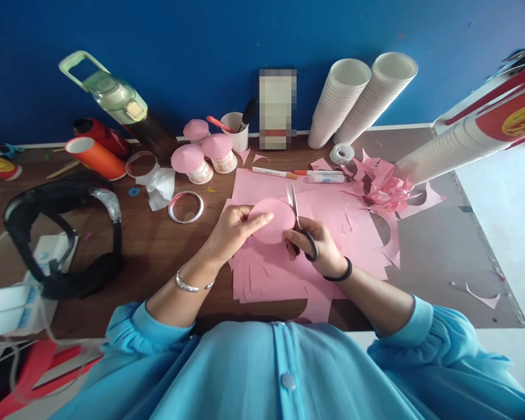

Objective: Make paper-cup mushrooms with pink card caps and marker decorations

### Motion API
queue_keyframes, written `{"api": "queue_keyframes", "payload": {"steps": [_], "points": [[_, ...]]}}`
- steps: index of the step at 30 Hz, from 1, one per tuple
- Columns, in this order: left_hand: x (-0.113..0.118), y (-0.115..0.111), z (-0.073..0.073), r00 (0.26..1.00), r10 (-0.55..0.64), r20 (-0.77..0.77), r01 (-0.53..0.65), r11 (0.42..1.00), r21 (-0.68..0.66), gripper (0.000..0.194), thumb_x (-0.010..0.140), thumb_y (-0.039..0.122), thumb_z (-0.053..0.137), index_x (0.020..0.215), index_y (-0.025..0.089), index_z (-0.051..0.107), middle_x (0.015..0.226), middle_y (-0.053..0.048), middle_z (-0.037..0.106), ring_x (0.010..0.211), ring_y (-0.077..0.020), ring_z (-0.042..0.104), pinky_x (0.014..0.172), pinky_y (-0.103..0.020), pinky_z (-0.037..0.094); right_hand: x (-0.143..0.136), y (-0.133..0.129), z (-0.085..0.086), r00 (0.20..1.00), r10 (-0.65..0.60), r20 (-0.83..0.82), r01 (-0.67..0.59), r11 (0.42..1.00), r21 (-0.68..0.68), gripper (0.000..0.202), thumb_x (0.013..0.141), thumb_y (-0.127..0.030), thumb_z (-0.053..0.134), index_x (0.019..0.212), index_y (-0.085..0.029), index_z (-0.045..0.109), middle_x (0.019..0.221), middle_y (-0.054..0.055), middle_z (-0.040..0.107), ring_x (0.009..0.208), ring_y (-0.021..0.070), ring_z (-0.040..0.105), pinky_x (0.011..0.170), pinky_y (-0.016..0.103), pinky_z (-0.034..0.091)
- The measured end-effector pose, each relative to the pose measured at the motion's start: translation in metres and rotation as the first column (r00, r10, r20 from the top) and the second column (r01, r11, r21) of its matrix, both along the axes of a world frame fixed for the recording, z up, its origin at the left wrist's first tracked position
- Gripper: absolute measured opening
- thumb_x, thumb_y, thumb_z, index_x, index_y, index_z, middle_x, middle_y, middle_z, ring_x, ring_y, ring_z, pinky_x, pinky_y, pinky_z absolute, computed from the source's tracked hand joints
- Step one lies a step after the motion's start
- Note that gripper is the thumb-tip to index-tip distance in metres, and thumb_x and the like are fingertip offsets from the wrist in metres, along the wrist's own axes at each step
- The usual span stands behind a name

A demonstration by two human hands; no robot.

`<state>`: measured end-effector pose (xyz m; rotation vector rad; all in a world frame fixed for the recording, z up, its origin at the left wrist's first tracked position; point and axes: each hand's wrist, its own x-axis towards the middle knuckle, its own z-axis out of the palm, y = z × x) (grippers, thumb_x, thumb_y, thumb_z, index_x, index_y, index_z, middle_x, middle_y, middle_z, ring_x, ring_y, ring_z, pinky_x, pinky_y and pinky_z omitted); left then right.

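Observation:
Between thumb and fingers, my left hand (240, 227) grips a pink paper circle (275, 224). My right hand (317, 242) is closed round the black handles of a pair of scissors (294, 204), whose blades point away from me, slightly apart, at the circle's right edge. Fingers of the right hand also come close to the circle's lower right rim; whether they touch it I cannot tell. Under both hands lies a stack of pink paper sheets (266, 280), with cut curves at its right side.
Several paper cups with pink cone roofs (219, 153) stand behind the left hand. Two stacks of white cups (339, 105) lean at the wall. Markers (273, 172), a tape roll (186, 207), pink scraps (387, 186), a bottle (122, 105) and a black headband-like device (65, 233) surround the paper.

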<state>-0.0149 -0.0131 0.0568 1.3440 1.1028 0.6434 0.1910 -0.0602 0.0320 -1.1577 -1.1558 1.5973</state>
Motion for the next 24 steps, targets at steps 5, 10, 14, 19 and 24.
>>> {"api": "queue_keyframes", "payload": {"steps": [5,10,14,19,24], "points": [[-0.004,0.004,0.0,0.99,0.128,-0.056,-0.053,0.714,0.698,0.01,0.091,0.03,0.072,0.094,0.025,0.08,0.107,-0.004,0.071,0.1,-0.0187,0.067,0.09,-0.034,0.056,0.002,0.005,-0.001,0.995,-0.093,-0.025,0.093,0.996,0.016,0.037,0.086,-0.051,0.077,0.075,-0.019,0.062,0.053,-0.003,0.062,0.05,0.0107,0.054,0.052,0.024,0.038],[-0.011,0.004,-0.009,0.97,0.205,-0.132,0.117,0.082,0.99,0.028,0.089,0.016,0.071,0.101,0.04,0.079,0.12,-0.001,0.068,0.116,-0.0215,0.057,0.111,-0.045,0.049,0.003,0.006,-0.004,0.95,0.03,-0.312,-0.038,0.999,-0.022,0.046,0.091,-0.062,0.066,0.075,-0.019,0.06,0.053,-0.002,0.062,0.046,0.0112,0.053,0.049,0.026,0.035],[-0.013,-0.001,-0.017,0.951,0.251,-0.181,0.149,0.14,0.979,0.02,0.094,0.025,0.067,0.103,0.038,0.079,0.115,-0.004,0.068,0.115,-0.0223,0.059,0.113,-0.047,0.048,0.002,0.002,-0.002,0.955,0.017,-0.296,-0.039,0.997,-0.07,0.039,0.085,-0.051,0.076,0.071,-0.02,0.057,0.048,-0.004,0.06,0.041,0.0093,0.049,0.047,0.024,0.032],[-0.011,-0.002,-0.014,0.961,0.252,0.118,-0.275,0.795,0.541,0.041,0.096,0.049,0.062,0.125,0.021,0.069,0.123,-0.013,0.067,0.1,-0.0208,0.068,0.092,-0.038,0.058,0.002,0.002,-0.001,0.971,-0.058,-0.232,0.066,0.998,0.026,0.039,0.086,-0.046,0.075,0.066,-0.02,0.055,0.046,-0.004,0.06,0.043,0.0086,0.049,0.049,0.023,0.036],[-0.002,-0.01,-0.011,0.941,0.14,0.309,-0.133,0.99,-0.044,0.046,0.084,0.056,0.075,0.108,0.017,0.073,0.099,-0.008,0.075,0.086,-0.0204,0.069,0.076,-0.029,0.055,-0.002,0.0,0.001,0.989,-0.112,-0.093,0.119,0.99,0.077,0.04,0.084,-0.051,0.077,0.069,-0.021,0.056,0.048,-0.003,0.062,0.044,0.0096,0.049,0.049,0.024,0.038]]}}
